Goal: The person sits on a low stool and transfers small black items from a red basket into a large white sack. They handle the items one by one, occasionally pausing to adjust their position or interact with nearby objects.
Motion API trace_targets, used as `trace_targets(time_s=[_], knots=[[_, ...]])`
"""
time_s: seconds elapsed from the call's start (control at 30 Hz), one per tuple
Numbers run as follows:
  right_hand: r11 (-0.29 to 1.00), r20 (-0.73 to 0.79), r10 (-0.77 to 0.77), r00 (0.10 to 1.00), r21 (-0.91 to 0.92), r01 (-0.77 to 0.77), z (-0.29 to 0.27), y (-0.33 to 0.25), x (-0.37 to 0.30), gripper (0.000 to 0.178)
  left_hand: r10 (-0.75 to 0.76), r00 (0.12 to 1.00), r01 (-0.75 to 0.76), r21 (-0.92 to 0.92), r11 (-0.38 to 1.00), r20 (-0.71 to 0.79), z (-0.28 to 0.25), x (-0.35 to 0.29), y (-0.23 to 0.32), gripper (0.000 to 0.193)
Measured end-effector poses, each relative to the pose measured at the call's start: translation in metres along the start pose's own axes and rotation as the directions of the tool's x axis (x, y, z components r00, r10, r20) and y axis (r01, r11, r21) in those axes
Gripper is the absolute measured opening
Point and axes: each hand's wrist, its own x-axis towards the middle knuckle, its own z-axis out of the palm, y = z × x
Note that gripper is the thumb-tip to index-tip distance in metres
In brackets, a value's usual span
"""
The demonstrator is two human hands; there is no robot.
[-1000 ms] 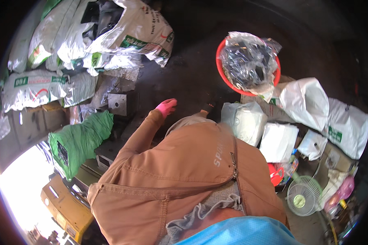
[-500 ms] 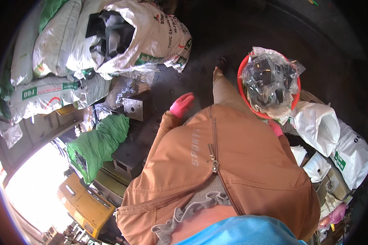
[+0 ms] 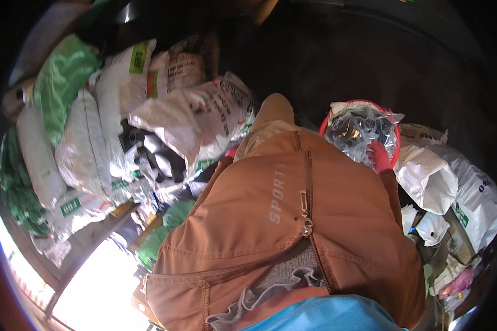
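My right hand (image 3: pixel 379 156), in a pink-red glove, is at the near right side of a red basin (image 3: pixel 398 144). Its fingers reach over the rim onto a crumpled clear plastic bag (image 3: pixel 352 134) with dark pieces showing through. The fingers look curled over the basin's edge; the thumb is hidden. Only a sliver of pink glove shows of my left hand (image 3: pixel 232 151), beside my jacket and close to an open white sack (image 3: pixel 204 118). Its fingers are out of sight, so its grip does not show. Black plastic pieces (image 3: pixel 168 163) stick out of a sack's mouth nearby.
Several stuffed white sacks (image 3: pixel 83 140) and a green mesh sack (image 3: pixel 65 83) are piled at the left. A green bag (image 3: pixel 171 226) lies below them. At the right stand an open white sack (image 3: pixel 428 179) and a fuller white sack (image 3: pixel 475 198). My knee (image 3: pixel 276 110) projects forward.
My right hand has come up from below the basin onto its rim and bag. My left hand has gone mostly behind my jacket. The view has shifted, bringing more sacks into sight.
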Motion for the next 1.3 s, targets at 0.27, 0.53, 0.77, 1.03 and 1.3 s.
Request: trace_targets(time_s=[0.27, 0.53, 0.77, 1.03, 1.3], knots=[[0.857, -0.249, 0.094, 0.964, 0.513, 0.049, 0.002, -0.018, 0.022, 0.064, -0.088, 0.989, 0.040, 0.365, 0.930, 0.117, 0.037, 0.133, 0.231, 0.069], [0.634, -0.154, 0.384, 0.911, 0.761, -0.139, 0.092, 0.026, -0.003, 0.055, -0.201, 0.957, -0.055, 0.816, 0.575, 0.207, 0.249, 0.260, 0.532, 0.079], [-0.025, -0.033, 0.346, 0.938, 0.999, 0.045, 0.166, 0.075, 0.000, 0.029, -0.279, 0.905, -0.233, 0.922, 0.308, 0.322, 0.511, 0.282, 0.641, 0.081], [0.138, -0.405, 0.631, 0.662, 0.898, 0.418, 0.102, 0.037, 0.061, 0.034, -0.409, 0.768, -0.576, 0.811, -0.105, 0.492, 0.872, 0.127, 0.571, 0.068], [-0.029, -0.086, 0.805, 0.586, 0.983, 0.184, 0.135, 0.036, 0.141, 0.036, -0.921, 0.286, -0.903, -0.247, -0.351, 0.263, 1.138, 0.096, 0.551, 0.049]])
